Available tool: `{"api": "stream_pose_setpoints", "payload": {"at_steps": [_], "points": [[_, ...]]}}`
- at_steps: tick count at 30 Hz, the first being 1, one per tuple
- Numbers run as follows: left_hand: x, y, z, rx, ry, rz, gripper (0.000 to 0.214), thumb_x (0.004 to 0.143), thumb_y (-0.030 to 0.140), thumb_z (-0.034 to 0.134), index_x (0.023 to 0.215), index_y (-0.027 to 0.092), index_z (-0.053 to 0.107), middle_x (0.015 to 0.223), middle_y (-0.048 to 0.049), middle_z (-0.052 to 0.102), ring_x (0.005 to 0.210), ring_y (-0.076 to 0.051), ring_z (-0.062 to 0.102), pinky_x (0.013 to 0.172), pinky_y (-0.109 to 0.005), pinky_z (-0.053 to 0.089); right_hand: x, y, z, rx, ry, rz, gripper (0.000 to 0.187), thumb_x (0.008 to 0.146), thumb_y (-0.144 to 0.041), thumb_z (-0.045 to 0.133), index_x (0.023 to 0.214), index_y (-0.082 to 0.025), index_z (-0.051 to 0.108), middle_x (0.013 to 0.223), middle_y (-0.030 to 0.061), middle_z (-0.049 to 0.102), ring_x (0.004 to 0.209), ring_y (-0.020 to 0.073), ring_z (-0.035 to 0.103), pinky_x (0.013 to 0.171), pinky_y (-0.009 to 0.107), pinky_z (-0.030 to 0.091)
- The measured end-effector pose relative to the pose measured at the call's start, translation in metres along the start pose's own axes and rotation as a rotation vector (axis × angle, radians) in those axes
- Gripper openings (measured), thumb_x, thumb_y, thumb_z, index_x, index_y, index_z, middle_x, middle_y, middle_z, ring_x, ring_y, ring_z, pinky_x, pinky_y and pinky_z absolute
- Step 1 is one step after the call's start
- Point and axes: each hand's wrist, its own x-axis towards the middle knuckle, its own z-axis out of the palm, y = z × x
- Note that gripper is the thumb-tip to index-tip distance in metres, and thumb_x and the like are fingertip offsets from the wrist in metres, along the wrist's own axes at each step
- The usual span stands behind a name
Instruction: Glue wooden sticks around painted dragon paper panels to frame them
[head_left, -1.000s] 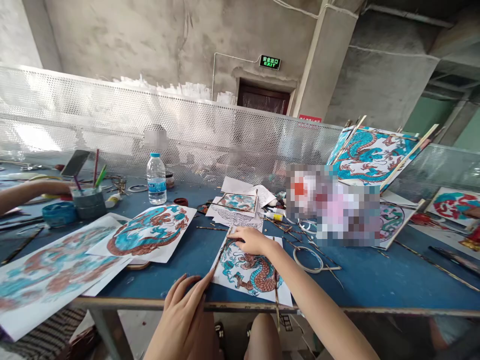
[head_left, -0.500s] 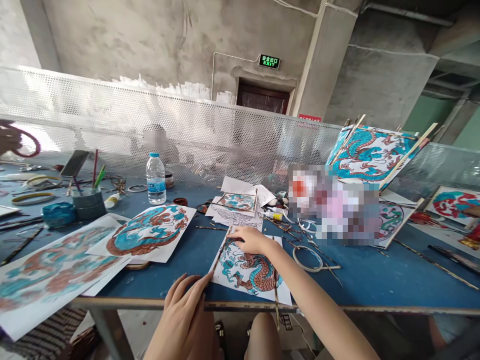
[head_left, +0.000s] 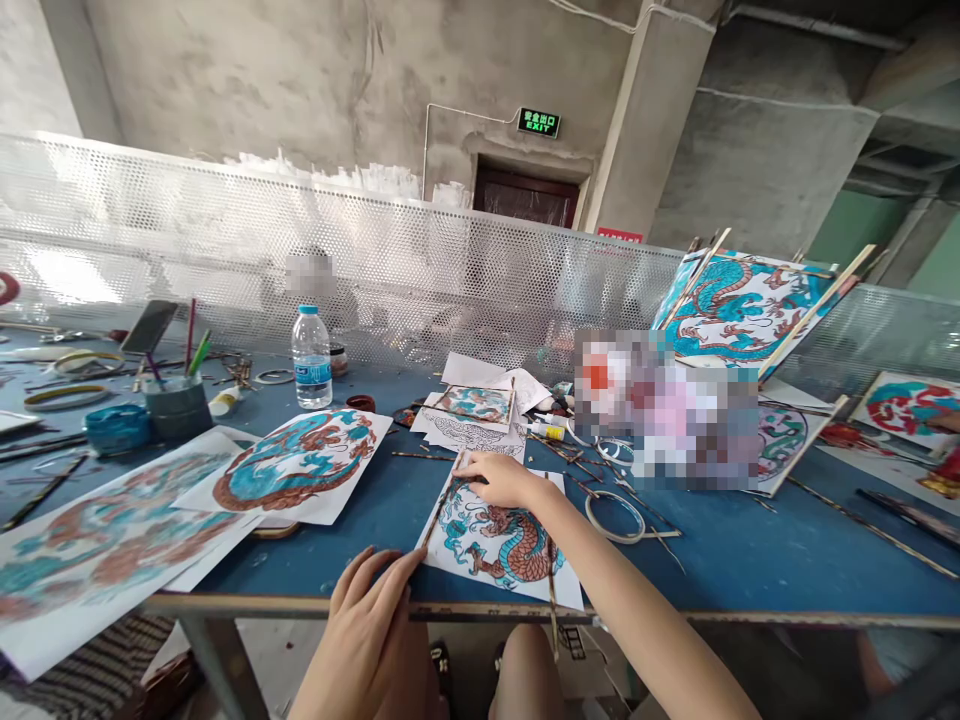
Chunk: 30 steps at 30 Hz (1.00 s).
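Dragon print (head_left: pixel 499 545) lies flat btw the hands, colouring looks finished (teal & brown all over). Thin stick (head_left: pixel 439 508) runs along its left edge. Left hand (head_left: pixel 371 620): fingers straight, side by side, tips on the near end, not clamped. Right hand (head_left: pixel 504 480) curls over the far end, pinch or press can't tell. Stick fixed or loose: not visible. Table edge (head_left: pixel 300 605) sits right under left fingers. Bare blue top left of them, wire ring (head_left: pixel 615 517) just right of right fingers.

Blue counter (head_left: pixel 750 560), metal-trimmed front edge. Mid front edge: small dragon sheet (head_left: pixel 499 545). Front-left corner: large dragon sheets (head_left: pixel 97 545). Further back, left: paint cups (head_left: pixel 176 405), water bottle (head_left: pixel 312 357). Centre back: paper stack (head_left: pixel 476 415). Just right of small sheet: ring (head_left: pixel 615 517).
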Motion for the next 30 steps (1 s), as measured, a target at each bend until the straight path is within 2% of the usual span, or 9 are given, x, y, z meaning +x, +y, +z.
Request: {"api": "stream_pose_setpoints", "payload": {"at_steps": [6, 10, 13, 16, 18, 20, 23, 27, 30], "points": [[0.002, 0.002, -0.004, -0.090, -0.030, -0.073, 0.043, 0.087, 0.026, 0.042, 0.130, 0.029, 0.044, 0.122, -0.0057, 0.056, 0.113, -0.023, 0.049, 0.094, -0.041, 0.043, 0.002, -0.001, 0.003, -0.010, 0.028, 0.008, 0.039, 0.082, -0.022, 0.046, 0.118, -0.029, 0.061, 0.102, 0.0082, 0.059, 0.090, 0.0231, 0.055, 0.073, 0.030, 0.041], [0.008, 0.009, -0.012, -0.175, -0.052, -0.164, 0.040, 0.088, 0.028, 0.040, 0.128, 0.028, 0.044, 0.122, -0.0062, 0.057, 0.110, -0.023, 0.052, 0.091, -0.041, 0.046, -0.002, 0.009, -0.001, 0.250, 0.068, -0.001, 0.039, 0.083, -0.023, 0.047, 0.121, -0.028, 0.057, 0.104, 0.0059, 0.062, 0.087, 0.0191, 0.058, 0.073, 0.028, 0.043], [0.015, 0.015, -0.019, -0.206, -0.029, -0.191, 0.042, 0.089, 0.028, 0.038, 0.130, 0.029, 0.043, 0.116, -0.0055, 0.061, 0.106, -0.022, 0.056, 0.087, -0.038, 0.049, -0.009, 0.025, -0.012, 0.405, 0.180, 0.066, 0.043, 0.085, -0.026, 0.047, 0.129, -0.025, 0.046, 0.101, 0.0050, 0.063, 0.082, 0.0162, 0.059, 0.069, 0.026, 0.044], [0.025, 0.019, -0.023, -0.219, -0.018, -0.180, 0.049, 0.090, 0.027, 0.035, 0.139, 0.028, 0.032, 0.108, -0.0050, 0.066, 0.099, -0.020, 0.061, 0.080, -0.032, 0.051, -0.017, 0.043, -0.024, 0.289, 0.332, 0.192, 0.040, 0.086, -0.026, 0.047, 0.126, -0.023, 0.047, 0.096, 0.0039, 0.064, 0.081, 0.0161, 0.059, 0.071, 0.025, 0.042], [0.035, 0.021, -0.025, -0.200, -0.002, -0.148, 0.051, 0.091, 0.029, 0.034, 0.141, 0.028, 0.027, 0.107, -0.0043, 0.067, 0.097, -0.019, 0.063, 0.077, -0.029, 0.052, -0.021, 0.052, -0.029, 0.172, 0.350, 0.282, 0.039, 0.085, -0.026, 0.047, 0.124, -0.023, 0.047, 0.094, 0.0033, 0.065, 0.081, 0.0161, 0.060, 0.070, 0.024, 0.041], [0.048, 0.021, -0.029, -0.158, -0.003, -0.118, 0.050, 0.090, 0.032, 0.035, 0.139, 0.028, 0.031, 0.110, -0.0044, 0.066, 0.097, -0.019, 0.063, 0.076, -0.028, 0.051, -0.025, 0.058, -0.033, 0.053, 0.319, 0.375, 0.038, 0.085, -0.027, 0.048, 0.123, -0.023, 0.048, 0.094, 0.0038, 0.066, 0.082, 0.0169, 0.060, 0.067, 0.023, 0.039], [0.072, 0.020, -0.041, 0.012, -0.127, -0.180, 0.046, 0.087, 0.034, 0.036, 0.131, 0.021, 0.045, 0.108, -0.0089, 0.067, 0.095, -0.024, 0.064, 0.078, -0.034, 0.050, -0.027, 0.062, -0.033, -0.116, 0.239, 0.570, 0.035, 0.084, -0.029, 0.048, 0.119, -0.023, 0.051, 0.103, 0.0075, 0.065, 0.091, 0.0209, 0.060, 0.068, 0.025, 0.040], [0.111, 0.022, -0.066, 0.308, -0.446, -0.324, 0.036, 0.079, 0.038, 0.048, 0.106, 0.019, 0.063, 0.092, -0.0131, 0.070, 0.090, -0.034, 0.063, 0.074, -0.042, 0.047, -0.025, 0.062, -0.028, -0.176, 0.140, 0.762, 0.026, 0.078, -0.027, 0.053, 0.099, -0.015, 0.061, 0.102, 0.0158, 0.064, 0.093, 0.0286, 0.061, 0.066, 0.031, 0.042], [0.149, 0.018, -0.076, 0.335, -0.440, -0.347, 0.039, 0.085, 0.040, 0.037, 0.099, 0.015, 0.063, 0.092, -0.0152, 0.068, 0.086, -0.033, 0.063, 0.071, -0.040, 0.046, -0.021, 0.058, -0.025, -0.172, 0.148, 0.746, 0.024, 0.080, -0.029, 0.051, 0.097, -0.015, 0.062, 0.102, 0.0144, 0.065, 0.092, 0.0277, 0.061, 0.065, 0.030, 0.043]]}}
